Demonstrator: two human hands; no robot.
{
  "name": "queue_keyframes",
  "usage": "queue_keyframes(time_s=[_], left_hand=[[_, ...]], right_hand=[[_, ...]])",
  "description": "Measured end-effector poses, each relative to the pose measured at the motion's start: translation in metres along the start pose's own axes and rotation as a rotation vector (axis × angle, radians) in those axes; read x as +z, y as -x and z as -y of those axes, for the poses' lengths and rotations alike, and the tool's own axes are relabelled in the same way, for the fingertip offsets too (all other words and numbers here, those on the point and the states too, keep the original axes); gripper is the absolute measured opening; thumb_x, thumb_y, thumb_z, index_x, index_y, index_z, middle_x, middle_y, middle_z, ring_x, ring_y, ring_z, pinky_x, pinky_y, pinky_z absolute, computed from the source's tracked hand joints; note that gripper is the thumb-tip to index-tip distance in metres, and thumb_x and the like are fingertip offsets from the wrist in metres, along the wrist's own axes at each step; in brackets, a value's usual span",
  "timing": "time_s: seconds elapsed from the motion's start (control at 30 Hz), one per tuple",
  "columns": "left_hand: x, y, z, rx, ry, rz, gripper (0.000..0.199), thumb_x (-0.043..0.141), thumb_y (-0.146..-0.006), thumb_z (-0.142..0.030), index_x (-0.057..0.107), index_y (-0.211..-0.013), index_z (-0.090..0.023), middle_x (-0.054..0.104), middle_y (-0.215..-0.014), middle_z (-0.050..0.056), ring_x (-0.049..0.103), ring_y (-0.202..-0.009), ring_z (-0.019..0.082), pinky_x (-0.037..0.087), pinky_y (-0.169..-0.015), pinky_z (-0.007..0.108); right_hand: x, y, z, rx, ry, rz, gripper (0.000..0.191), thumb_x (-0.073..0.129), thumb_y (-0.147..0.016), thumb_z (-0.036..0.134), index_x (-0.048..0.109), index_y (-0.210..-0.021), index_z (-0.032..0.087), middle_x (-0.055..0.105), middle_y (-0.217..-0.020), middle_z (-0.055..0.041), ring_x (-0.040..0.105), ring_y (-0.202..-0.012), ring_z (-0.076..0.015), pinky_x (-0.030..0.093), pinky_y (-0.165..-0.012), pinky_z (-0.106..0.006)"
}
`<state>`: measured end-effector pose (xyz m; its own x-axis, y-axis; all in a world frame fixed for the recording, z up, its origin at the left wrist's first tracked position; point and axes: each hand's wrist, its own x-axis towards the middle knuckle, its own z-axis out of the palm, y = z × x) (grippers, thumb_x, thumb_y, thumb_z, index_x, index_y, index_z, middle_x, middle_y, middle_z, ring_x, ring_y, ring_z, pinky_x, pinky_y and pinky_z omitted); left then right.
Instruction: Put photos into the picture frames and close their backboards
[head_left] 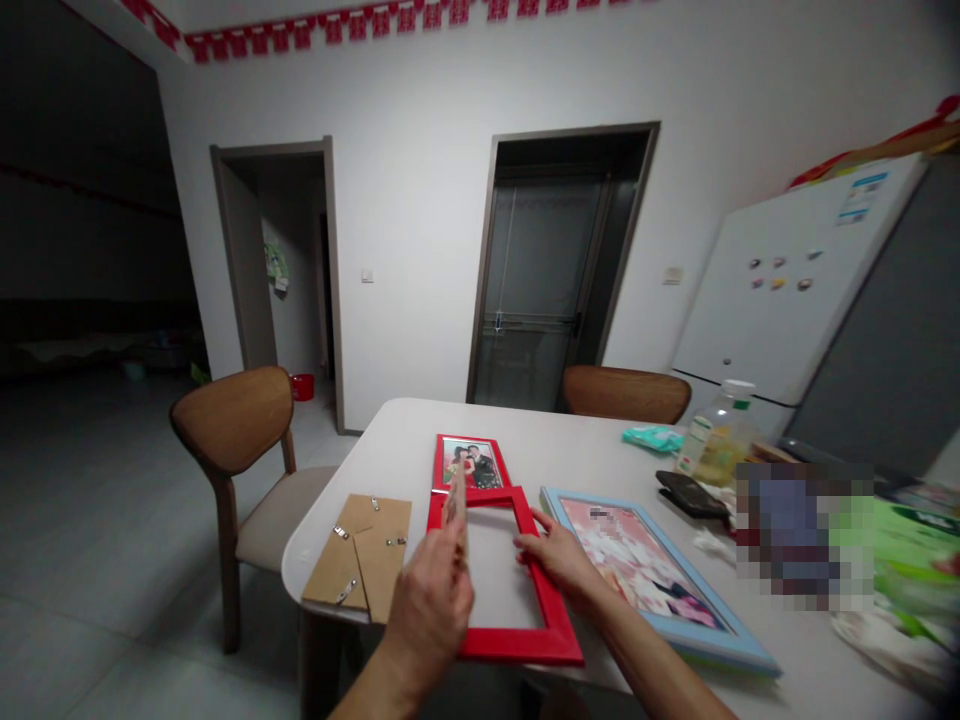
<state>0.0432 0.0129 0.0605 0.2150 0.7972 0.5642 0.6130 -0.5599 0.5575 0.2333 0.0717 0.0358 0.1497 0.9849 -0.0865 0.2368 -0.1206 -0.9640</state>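
Gripping a thin, flat piece (457, 510) seen nearly edge-on, the person's left hand (433, 600) has its fingers closed around the lower part, holding it upright; its material is hard to tell. The right hand (559, 560) is clamped on the right side of a glossy red frame (517, 645), thumb and fingers about the bar. This frame is an open rectangle with flat, straight bars, and the pale, smooth table (555, 440) shows through its middle. Its far end meets a smaller red-framed photo (469, 464) of two people, lying face up just beyond.

To the left lies a matte brown backing board (360, 560), rectangular, with small shiny metal clips (347, 591) near its edges and a slanting cut line. To the right, a light-blue frame (652, 570) with a pinkish picture rests flat. Farther right are a dark, rounded object (691, 495) and a clear plastic bottle (716, 435) of yellowish liquid, near crumpled turquoise material (652, 439).
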Motion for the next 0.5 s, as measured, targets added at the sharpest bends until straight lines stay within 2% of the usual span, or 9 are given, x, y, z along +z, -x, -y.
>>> queue_keyframes(time_s=[0.1, 0.13, 0.2, 0.33, 0.43, 0.5], left_hand=[[-0.023, 0.002, 0.029, -0.288, 0.038, -0.161, 0.044, 0.039, -0.070, -0.016, 0.041, -0.114, -0.016, 0.059, -0.090, 0.005, 0.058, -0.072, 0.017, 0.046, -0.066, 0.027], [-0.029, 0.005, 0.039, -0.363, 0.057, -0.182, 0.044, 0.040, -0.069, -0.017, 0.041, -0.113, -0.016, 0.059, -0.087, 0.004, 0.059, -0.067, 0.016, 0.046, -0.062, 0.027], [-0.035, 0.014, 0.059, -0.452, 0.073, -0.192, 0.043, 0.041, -0.068, -0.018, 0.043, -0.110, -0.015, 0.060, -0.085, 0.004, 0.059, -0.069, 0.017, 0.045, -0.062, 0.026], [-0.033, 0.033, 0.082, -0.529, -0.015, -0.094, 0.041, 0.040, -0.070, -0.020, 0.043, -0.110, -0.015, 0.060, -0.088, 0.005, 0.059, -0.074, 0.018, 0.044, -0.065, 0.027], [-0.028, 0.041, 0.085, -0.589, -0.159, 0.017, 0.041, 0.039, -0.073, -0.023, 0.041, -0.113, -0.018, 0.060, -0.093, 0.006, 0.060, -0.075, 0.020, 0.043, -0.064, 0.028], [-0.028, 0.043, 0.085, -0.559, -0.270, 0.058, 0.042, 0.038, -0.074, -0.024, 0.040, -0.115, -0.019, 0.058, -0.099, 0.007, 0.058, -0.081, 0.021, 0.043, -0.067, 0.029]], right_hand=[[-0.006, -0.010, -0.008, -0.111, 0.362, -0.069, 0.049, 0.044, -0.064, 0.018, 0.045, -0.112, 0.011, 0.062, -0.064, -0.0033, 0.057, -0.055, -0.0152, 0.040, -0.051, -0.024], [-0.007, -0.011, -0.010, -0.160, 0.461, -0.097, 0.044, 0.044, -0.064, 0.018, 0.050, -0.108, 0.012, 0.064, -0.070, -0.0050, 0.058, -0.060, -0.0156, 0.041, -0.056, -0.024], [-0.007, -0.012, -0.015, -0.233, 0.603, -0.145, 0.038, 0.043, -0.065, 0.017, 0.054, -0.101, 0.012, 0.065, -0.082, -0.0080, 0.059, -0.070, -0.0168, 0.040, -0.063, -0.024], [-0.002, -0.010, -0.022, -0.278, 0.779, -0.162, 0.032, 0.042, -0.067, 0.015, 0.055, -0.096, 0.011, 0.064, -0.087, -0.0118, 0.058, -0.078, -0.0187, 0.038, -0.068, -0.024], [0.002, -0.009, -0.026, -0.289, 0.859, -0.161, 0.028, 0.042, -0.070, 0.015, 0.055, -0.094, 0.011, 0.063, -0.087, -0.0122, 0.058, -0.079, -0.0183, 0.037, -0.068, -0.024], [0.002, -0.009, -0.027, -0.294, 0.904, -0.156, 0.026, 0.042, -0.071, 0.016, 0.055, -0.092, 0.011, 0.063, -0.085, -0.0124, 0.058, -0.078, -0.0182, 0.037, -0.067, -0.023]])
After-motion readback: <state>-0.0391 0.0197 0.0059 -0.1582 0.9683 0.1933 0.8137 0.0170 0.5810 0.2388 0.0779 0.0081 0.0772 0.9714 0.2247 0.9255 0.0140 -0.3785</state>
